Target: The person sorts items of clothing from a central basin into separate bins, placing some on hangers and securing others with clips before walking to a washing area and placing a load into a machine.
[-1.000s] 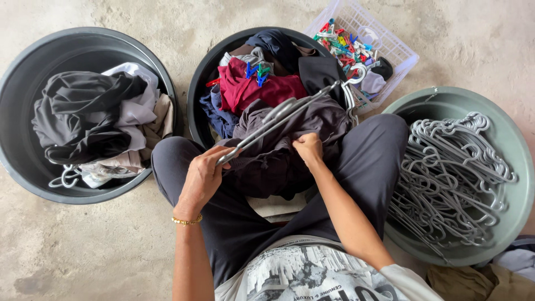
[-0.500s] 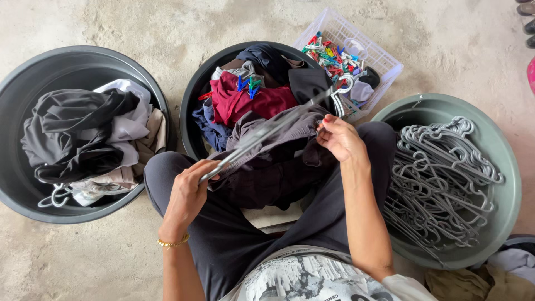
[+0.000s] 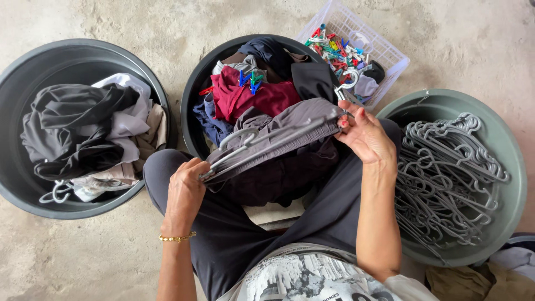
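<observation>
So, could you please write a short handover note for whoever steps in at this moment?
Left hand: grips the lower end of a grey hanger with a grey garment draped over it.
Right hand: pinches the garment's other end at the hanger.
Things: middle tub in front holds mixed clothes with pegs clipped on; left tub holds dark and white clothes, one on a hanger; right basin holds grey hangers; white basket holds coloured pegs.
Done: garment sits on the hanger.
Left: no peg on it yet; the middle tub looks full.

Grey hangers (image 3: 446,178), maroon top (image 3: 251,97), multicolour pegs (image 3: 334,50), gold bracelet (image 3: 177,238).
</observation>
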